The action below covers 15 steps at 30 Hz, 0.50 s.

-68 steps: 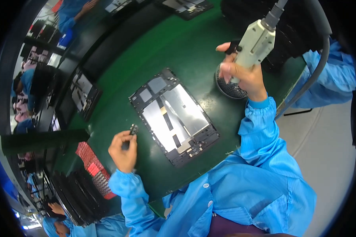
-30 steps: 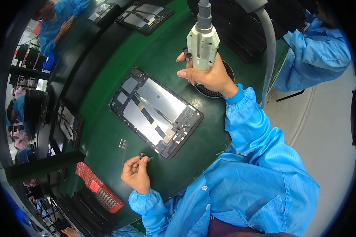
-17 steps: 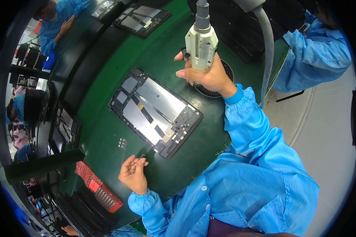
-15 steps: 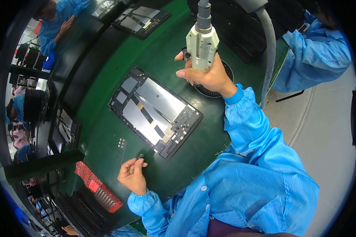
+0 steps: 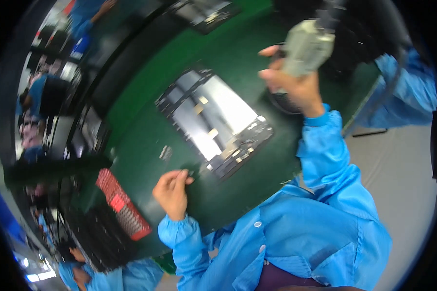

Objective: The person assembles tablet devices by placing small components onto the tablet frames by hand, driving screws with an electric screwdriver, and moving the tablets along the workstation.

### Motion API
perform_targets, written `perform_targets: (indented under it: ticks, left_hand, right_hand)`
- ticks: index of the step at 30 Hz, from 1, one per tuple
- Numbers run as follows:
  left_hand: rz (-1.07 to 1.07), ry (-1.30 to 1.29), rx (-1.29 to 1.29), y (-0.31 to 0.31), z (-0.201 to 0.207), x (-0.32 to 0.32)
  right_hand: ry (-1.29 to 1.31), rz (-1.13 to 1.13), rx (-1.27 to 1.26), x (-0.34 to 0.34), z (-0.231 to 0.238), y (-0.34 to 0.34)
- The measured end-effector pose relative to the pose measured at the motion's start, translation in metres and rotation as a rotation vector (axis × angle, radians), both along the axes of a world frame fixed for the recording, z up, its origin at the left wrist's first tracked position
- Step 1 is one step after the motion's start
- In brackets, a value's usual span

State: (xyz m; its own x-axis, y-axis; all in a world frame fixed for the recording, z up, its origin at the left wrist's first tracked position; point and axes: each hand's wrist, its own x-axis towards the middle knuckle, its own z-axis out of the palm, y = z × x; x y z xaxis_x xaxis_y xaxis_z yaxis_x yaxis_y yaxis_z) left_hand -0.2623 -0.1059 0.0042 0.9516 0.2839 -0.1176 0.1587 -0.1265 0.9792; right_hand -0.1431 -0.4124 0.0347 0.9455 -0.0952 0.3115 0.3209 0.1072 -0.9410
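Head view: right hand [image 5: 299, 88], tool [image 5: 307, 47] newly blurred

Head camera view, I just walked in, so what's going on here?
Someone in a blue jacket is at a green bench. Their right hand grips a pale tool, to the right of an opened tablet lying there. Their left hand pinches a small dark part, too blurred to identify. Another small piece lies left of the tablet.

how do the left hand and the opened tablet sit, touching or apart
Apart: the head view, though blurred, shows green tabletop between the left hand and the nearest edge of the opened tablet.
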Motion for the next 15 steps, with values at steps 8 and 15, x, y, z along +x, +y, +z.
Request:
perform_targets:
  ticks: [8, 15]
  left_hand:
    - [-0.221, 0.006, -0.161, -0.024, 0.009, 0.03]
    - [-0.274, -0.091, 0.135, -0.025, -0.004, 0.039]
  right_hand:
    - [-0.102, 0.175, 0.064, -0.02, 0.024, 0.038]
    - [-0.093, 0.313, 0.091, -0.033, 0.025, 0.078]
